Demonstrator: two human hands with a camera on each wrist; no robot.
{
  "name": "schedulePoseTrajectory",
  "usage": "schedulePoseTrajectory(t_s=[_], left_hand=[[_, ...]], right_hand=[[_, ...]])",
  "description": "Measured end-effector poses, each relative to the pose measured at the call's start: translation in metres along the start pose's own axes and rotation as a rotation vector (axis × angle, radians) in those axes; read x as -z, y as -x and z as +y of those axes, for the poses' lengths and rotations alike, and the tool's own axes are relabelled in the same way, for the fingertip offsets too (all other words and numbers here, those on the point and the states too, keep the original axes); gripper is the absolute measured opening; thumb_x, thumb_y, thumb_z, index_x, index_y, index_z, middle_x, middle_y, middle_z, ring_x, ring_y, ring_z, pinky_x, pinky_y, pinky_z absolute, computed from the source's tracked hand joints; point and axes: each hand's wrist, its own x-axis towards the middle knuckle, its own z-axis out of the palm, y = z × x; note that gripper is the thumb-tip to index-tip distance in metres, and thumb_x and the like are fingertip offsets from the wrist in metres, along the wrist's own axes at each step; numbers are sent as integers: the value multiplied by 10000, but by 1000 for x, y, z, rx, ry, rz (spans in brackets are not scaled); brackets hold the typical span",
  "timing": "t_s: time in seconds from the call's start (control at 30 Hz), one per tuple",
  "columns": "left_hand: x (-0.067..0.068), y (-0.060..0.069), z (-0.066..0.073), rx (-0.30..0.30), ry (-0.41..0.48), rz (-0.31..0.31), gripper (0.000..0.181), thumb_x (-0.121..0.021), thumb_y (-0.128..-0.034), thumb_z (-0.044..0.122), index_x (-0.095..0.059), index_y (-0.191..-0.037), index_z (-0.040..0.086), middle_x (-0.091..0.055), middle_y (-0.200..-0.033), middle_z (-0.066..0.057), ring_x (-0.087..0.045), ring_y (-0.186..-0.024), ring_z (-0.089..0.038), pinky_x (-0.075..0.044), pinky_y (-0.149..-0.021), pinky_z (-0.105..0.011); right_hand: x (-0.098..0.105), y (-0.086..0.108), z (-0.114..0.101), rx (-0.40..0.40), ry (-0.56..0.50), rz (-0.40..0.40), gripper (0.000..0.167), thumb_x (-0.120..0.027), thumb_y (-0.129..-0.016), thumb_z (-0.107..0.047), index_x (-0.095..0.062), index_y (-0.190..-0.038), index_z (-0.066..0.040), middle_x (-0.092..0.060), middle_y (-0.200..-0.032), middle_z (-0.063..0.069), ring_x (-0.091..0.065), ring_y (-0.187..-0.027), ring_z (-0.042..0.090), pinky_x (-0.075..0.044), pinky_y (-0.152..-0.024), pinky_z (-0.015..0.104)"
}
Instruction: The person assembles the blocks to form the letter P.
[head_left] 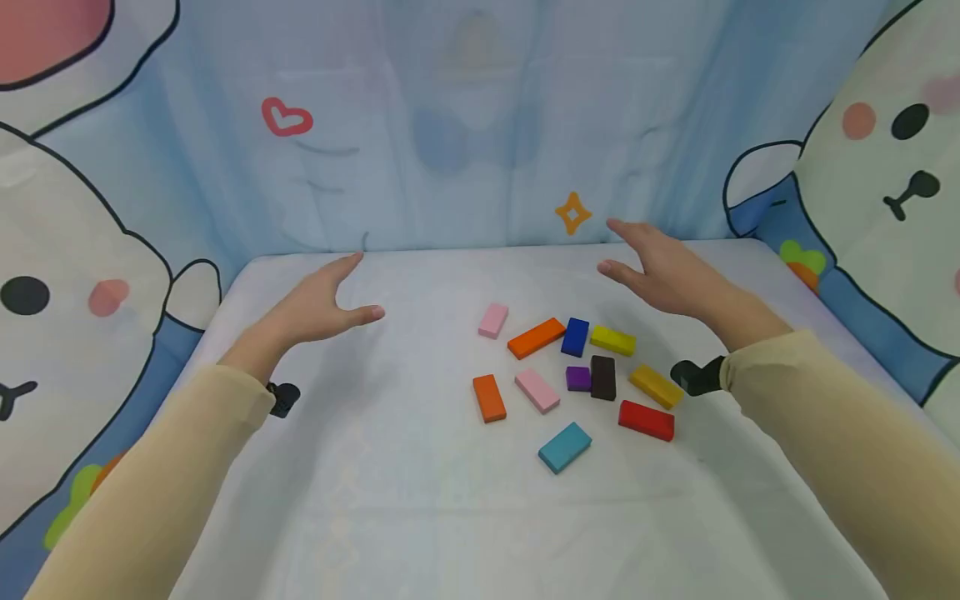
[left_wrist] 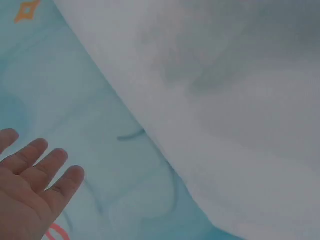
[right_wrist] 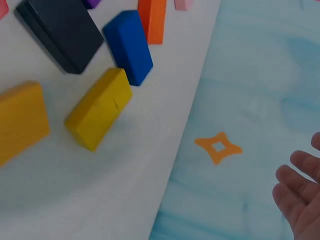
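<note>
Above the left part of the table, my left hand (head_left: 318,302) hovers with fingers extended and thumb apart, holding nothing. My right hand (head_left: 663,268) is raised over the far right of the table, also with straight fingers and nothing in it. Nearest to the right hand are a yellow block (head_left: 612,340), a blue block (head_left: 575,337) and a darker yellow block (head_left: 656,386). Around them lie a black block (head_left: 603,377), a purple block (head_left: 578,378), a red block (head_left: 647,420), orange blocks (head_left: 536,338) and pink blocks (head_left: 537,390). A teal block (head_left: 565,447) sits closest to the front.
A white cloth covers the table (head_left: 390,467). Behind it hangs a light blue curtain (head_left: 465,167) with printed cartoon figures, a heart and a star. Each wrist wears a dark strap-on camera (head_left: 697,377).
</note>
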Motion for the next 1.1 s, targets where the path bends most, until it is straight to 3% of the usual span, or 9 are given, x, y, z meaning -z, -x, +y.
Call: schedulePoseTrajectory(t_s=[0.17,0.37,0.7,0.9,1.1], left_hand=[[-26,0,13,-75,44,-16,925,-681,-956,437,-170,-1646,93,-193,-1709,-169,-175,-1582,-390,-205,-1273,-589],[-56,1,40,-144,78,-84,908,-723,-931,424,-228,-1644,159,-255,-1700,-112,-238,-1574,-343,-250,-1268,-561],[-105,7,90,-279,115,-258,855,-745,-927,385,-293,-1628,196,-320,-1680,-45,-304,-1555,-272,-305,-1258,-504],[-124,12,110,-372,110,-328,855,-756,-924,370,-307,-1621,163,-348,-1665,-57,-348,-1533,-242,-321,-1258,-454],[-139,14,123,-386,82,-363,869,-771,-911,380,-300,-1626,230,-338,-1668,-20,-415,-1485,-192,-364,-1236,-383]], right_hand=[[-13,9,-1,48,-54,-11,734,-563,-1050,-387,-244,-1621,-55,-340,-1604,290,-363,-1442,499,-353,-1147,683],[-34,17,-2,101,-114,-32,663,-621,-1031,-295,-344,-1595,-86,-451,-1552,251,-466,-1365,479,-465,-1077,643],[-65,23,-12,173,-182,-124,591,-660,-1006,-223,-450,-1544,-96,-525,-1516,203,-476,-1407,422,-431,-1127,620],[-78,28,-21,236,-185,-177,548,-678,-993,-196,-511,-1485,-21,-552,-1493,209,-495,-1395,433,-430,-1125,611],[-92,29,-25,318,-153,-249,511,-670,-989,-130,-532,-1471,-33,-581,-1473,168,-532,-1373,394,-463,-1115,571]])
